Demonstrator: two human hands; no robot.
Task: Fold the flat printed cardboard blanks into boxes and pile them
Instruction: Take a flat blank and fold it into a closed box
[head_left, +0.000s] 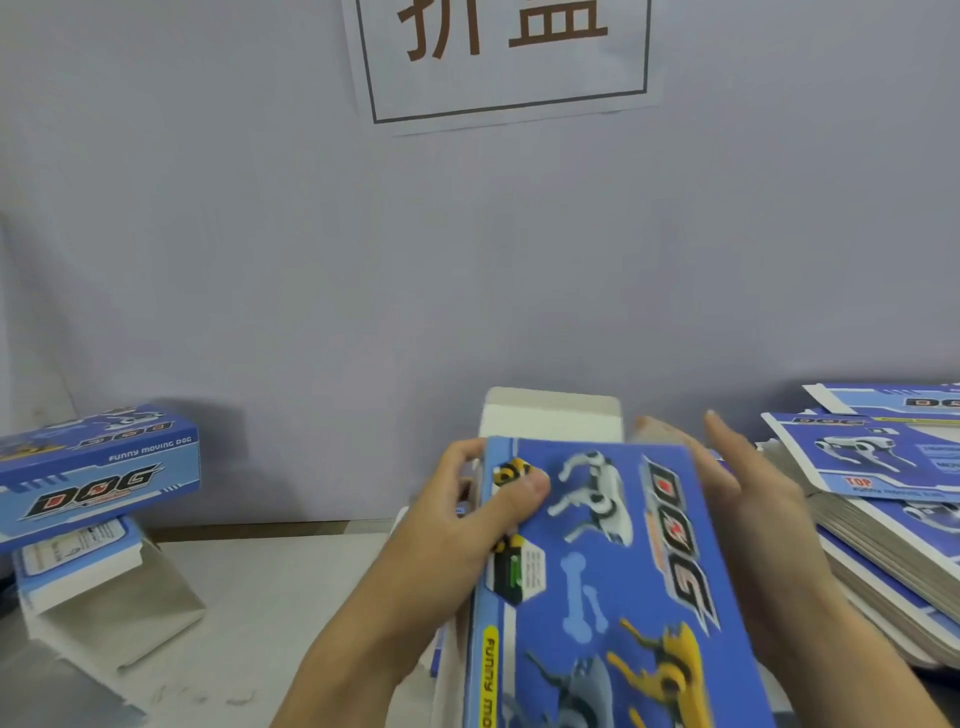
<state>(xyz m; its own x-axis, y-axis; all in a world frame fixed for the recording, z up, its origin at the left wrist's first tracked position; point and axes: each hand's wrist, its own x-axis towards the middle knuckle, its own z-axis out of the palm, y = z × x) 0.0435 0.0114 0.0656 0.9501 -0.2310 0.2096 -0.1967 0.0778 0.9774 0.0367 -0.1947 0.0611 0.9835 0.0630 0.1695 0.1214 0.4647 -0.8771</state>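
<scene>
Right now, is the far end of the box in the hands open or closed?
Open: the box has its white end flap standing up, not tucked in.

wall: a plain pale grey-lilac wall (260, 234) fills the far side behind the counter
sign: a white paper sign (501, 57), far centre on the wall, dark frame, large brown characters
counter: a pale counter (291, 587), scuffed near left

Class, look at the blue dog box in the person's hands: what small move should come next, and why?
Probably fold down the white end flap: it stands open at the far end of the box. The left hand grips the box's edge, while the right hand is open beside that flap.
</scene>
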